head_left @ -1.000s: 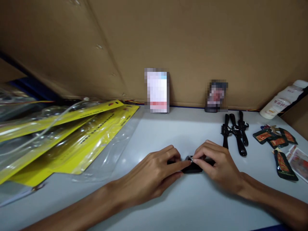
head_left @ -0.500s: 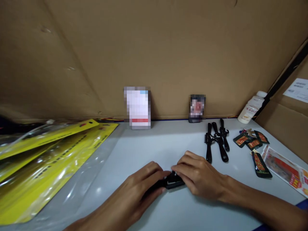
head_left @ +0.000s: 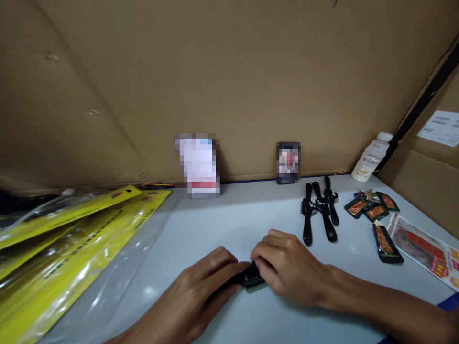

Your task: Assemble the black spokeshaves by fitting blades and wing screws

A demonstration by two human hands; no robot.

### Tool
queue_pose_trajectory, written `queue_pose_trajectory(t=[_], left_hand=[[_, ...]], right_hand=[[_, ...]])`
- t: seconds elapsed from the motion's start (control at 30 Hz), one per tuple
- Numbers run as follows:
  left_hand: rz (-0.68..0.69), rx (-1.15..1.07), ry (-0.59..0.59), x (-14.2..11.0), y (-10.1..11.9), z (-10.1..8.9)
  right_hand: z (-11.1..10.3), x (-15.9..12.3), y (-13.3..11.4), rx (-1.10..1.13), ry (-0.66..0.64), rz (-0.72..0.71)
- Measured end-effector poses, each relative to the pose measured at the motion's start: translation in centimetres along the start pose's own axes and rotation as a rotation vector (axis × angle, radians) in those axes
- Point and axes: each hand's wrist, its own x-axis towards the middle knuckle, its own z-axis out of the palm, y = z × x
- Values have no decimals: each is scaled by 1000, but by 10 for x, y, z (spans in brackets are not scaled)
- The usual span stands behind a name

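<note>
Low over the front of the table, a black spokeshave (head_left: 252, 276) is held between both hands. My left hand (head_left: 202, 289) is closed around its left handle, thumb below and fingers on top. The fingers of my right hand (head_left: 289, 267) are bent over the tool's middle and right side, hiding much of it. What the right fingertips press on cannot be made out. Past my right hand lie three more black spokeshaves (head_left: 324, 215), side by side on the table.
Yellow cards in clear plastic sleeves (head_left: 107, 229) cover the left side. Two blurred-out upright objects, a pale one (head_left: 201, 165) and a dark one (head_left: 288, 162), lean on the cardboard wall (head_left: 233, 71). A bottle (head_left: 372, 157), keys (head_left: 367, 193) and snack packets (head_left: 387, 243) sit at right.
The view has shifted slightly. The right fingers have curled in closer over the spokeshave's middle; the left hand keeps its hold.
</note>
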Motion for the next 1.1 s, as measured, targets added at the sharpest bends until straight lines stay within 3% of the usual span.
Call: queue_pose_trajectory(t=[0.17,0.37,0.57,0.73,1.1], left_hand=[[18,8,-15,2,2,-5],[-3,13,-58,-1,0,-4],[-10,19,-32,-2,0,-1],[16,27,-1,1,5,-1],[25,22,1,1,5,0]], right_hand=[[7,5,-9,248,90,301],[6,9,-12,375,74,463],[-3,7,-6,394,16,424],[-10,10,0,501,-66,486],[9,1,-3,-187,99,130]])
